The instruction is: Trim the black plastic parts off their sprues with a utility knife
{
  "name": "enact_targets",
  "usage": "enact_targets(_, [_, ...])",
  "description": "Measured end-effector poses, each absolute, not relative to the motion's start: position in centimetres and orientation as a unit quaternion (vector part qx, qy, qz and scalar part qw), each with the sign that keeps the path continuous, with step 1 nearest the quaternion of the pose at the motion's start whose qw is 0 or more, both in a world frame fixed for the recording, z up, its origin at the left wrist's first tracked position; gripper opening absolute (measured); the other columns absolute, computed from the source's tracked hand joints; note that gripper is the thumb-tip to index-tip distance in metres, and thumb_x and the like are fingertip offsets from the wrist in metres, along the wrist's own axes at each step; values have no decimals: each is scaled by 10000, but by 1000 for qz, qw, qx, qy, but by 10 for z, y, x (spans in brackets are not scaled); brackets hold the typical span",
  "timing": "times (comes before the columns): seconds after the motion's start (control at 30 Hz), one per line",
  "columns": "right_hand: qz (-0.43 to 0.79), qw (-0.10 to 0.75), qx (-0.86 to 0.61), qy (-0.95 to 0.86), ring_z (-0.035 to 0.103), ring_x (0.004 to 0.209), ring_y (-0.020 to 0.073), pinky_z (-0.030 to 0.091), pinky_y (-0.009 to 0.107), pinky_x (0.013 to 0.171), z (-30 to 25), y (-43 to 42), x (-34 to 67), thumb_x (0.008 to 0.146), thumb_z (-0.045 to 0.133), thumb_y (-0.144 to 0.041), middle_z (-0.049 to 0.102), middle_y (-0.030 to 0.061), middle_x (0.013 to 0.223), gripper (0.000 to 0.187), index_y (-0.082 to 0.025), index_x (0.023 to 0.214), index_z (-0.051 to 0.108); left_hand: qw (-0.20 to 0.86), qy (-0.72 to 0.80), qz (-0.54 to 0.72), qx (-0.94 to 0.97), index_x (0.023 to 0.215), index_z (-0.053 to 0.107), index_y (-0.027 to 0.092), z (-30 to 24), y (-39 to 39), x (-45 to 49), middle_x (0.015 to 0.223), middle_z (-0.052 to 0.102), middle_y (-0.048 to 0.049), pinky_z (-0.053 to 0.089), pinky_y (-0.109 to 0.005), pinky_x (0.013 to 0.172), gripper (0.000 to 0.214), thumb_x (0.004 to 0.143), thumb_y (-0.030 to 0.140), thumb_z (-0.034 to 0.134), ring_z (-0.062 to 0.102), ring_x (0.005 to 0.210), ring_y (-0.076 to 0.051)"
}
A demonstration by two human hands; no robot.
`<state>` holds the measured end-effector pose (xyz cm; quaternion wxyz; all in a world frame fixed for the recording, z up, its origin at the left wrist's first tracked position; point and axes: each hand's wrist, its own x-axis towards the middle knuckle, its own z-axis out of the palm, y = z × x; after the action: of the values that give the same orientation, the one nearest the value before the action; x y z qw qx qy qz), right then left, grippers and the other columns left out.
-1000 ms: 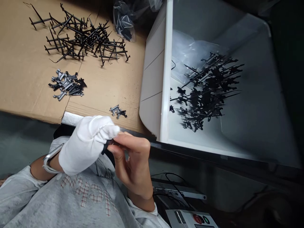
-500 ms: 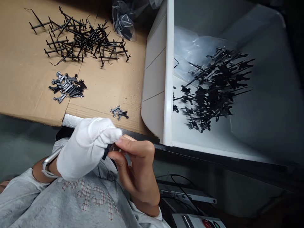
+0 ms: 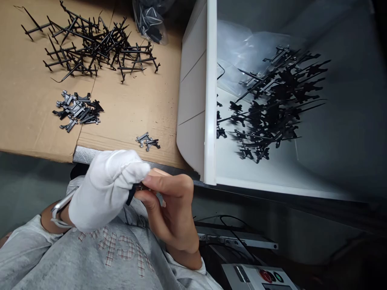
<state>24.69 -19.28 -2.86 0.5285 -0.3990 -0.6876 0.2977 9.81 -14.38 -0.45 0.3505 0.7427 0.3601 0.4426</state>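
Apparently you're partway: a dark part [image 3: 131, 196] sits pinched between the fingers [image 3: 140, 170] of your gloved left hand [image 3: 105, 187] and bare right hand [image 3: 173, 205], just off the counter [image 3: 130, 110]. Black pieces [image 3: 263, 110] already lie in the white bin [image 3: 211, 121]; thin rods [image 3: 96, 45] and small brackets [image 3: 78, 108] seem left to handle. Your grip hides the part's shape and any join.

Our view shifts. Black rods [image 3: 98, 43] and clips [image 3: 76, 107] sit farther left in it, the control box [image 3: 254, 275] farther right.

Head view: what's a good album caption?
Gloved left hand and bare right hand meet at a dark piece, near a white bin of black parts.
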Motion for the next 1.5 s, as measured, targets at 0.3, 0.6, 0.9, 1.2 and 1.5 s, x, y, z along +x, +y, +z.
enact_targets(0.3, [312,517,-396,-691,734,874,208,626,336,780,-29,-195,249,1053,612,-154,742,27,1067,481,-298,1499,504,356,354,453,737,712,458,189,-5,-142,98,617,475,68,350,-190,517,356,1056,105,496,443,541,-54])
enact_targets(0.6, [327,513,-401,-685,684,703,182,614,321,681,-28,-194,246,1057,604,-166,715,-22,932,474,-376,1468,496,343,359,443,747,718,424,197,-4,-143,99,624,435,69,361,-176,535,373,1084,139,466,419,544,-59])
enact_targets(0.9, [301,539,-387,-685,745,809,182,654,306,720,-30,-189,240,1065,597,-187,701,-14,907,315,-315,1347,537,332,377,471,726,730,511,189,-8,-147,96,622,549,70,431,-150,536,325,1046,119,541,517,537,-53])
enact_targets(1.2, [307,528,-382,-694,780,1063,200,661,303,918,-28,-197,247,1066,634,-216,754,47,1100,308,-258,1358,544,365,408,457,701,671,445,172,-5,-151,98,578,463,79,389,-110,496,364,1016,116,546,435,508,-37])
enact_targets(1.5, [297,542,-370,-693,779,999,203,673,317,878,-29,-197,246,1051,640,-182,754,36,1045,327,-248,1355,540,367,404,446,709,658,406,182,1,-154,100,561,423,65,348,-171,465,393,1018,115,549,407,489,-60])
